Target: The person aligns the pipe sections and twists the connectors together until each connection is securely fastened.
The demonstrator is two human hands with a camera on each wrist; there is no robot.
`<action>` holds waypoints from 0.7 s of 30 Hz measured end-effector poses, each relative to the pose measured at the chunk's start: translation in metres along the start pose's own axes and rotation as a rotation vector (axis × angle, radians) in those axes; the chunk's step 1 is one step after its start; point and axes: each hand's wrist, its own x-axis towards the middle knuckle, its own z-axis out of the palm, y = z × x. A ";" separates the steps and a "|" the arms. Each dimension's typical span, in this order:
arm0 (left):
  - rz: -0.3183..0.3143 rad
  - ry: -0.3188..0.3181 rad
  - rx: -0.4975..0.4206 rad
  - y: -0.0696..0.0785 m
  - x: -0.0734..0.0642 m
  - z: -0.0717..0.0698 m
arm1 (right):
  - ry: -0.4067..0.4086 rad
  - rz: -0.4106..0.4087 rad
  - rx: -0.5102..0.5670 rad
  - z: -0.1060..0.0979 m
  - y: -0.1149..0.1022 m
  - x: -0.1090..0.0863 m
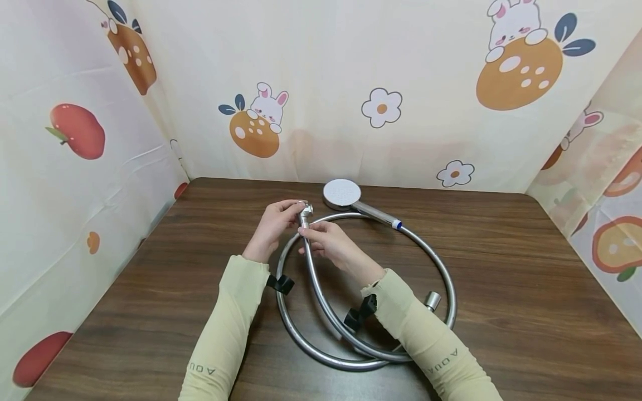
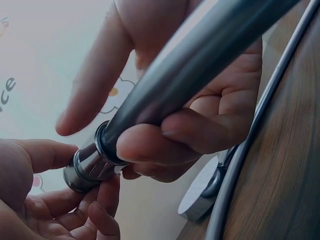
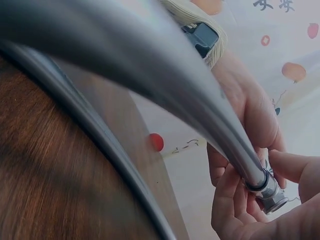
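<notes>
A silver shower hose point(image 1: 321, 292) rises off the table into both hands, its end carrying a shiny metal connector point(image 1: 307, 210). My left hand point(image 1: 273, 225) pinches this connector between thumb and fingers, also visible in the left wrist view, where the connector point(image 2: 85, 170) is nearest. Just below it, my right hand point(image 1: 338, 245) holds the hose with curled fingers; the left wrist view shows the right thumb point(image 2: 90, 85) lifted away from the metal. In the right wrist view the hose point(image 3: 200, 100) runs down to the joint between both hands.
A round white-faced shower head point(image 1: 342, 193) with a grey handle point(image 1: 376, 213) lies near the table's back edge. More hose point(image 1: 446, 278) loops across the wooden table point(image 1: 501, 267). A conical metal hose end point(image 1: 432, 301) lies beside the right sleeve. Patterned curtains point(image 1: 326, 139) surround the table.
</notes>
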 end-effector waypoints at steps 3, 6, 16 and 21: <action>0.010 0.005 0.004 -0.005 0.004 -0.001 | 0.013 -0.003 -0.008 0.001 0.000 0.001; 0.023 0.011 0.020 -0.007 0.005 -0.001 | 0.023 -0.004 -0.005 0.002 0.001 0.002; 0.017 0.020 0.042 -0.008 0.006 0.000 | 0.021 -0.007 0.022 0.002 0.001 0.001; 0.014 0.020 0.041 -0.007 0.005 0.000 | 0.014 -0.014 0.029 0.002 0.001 0.000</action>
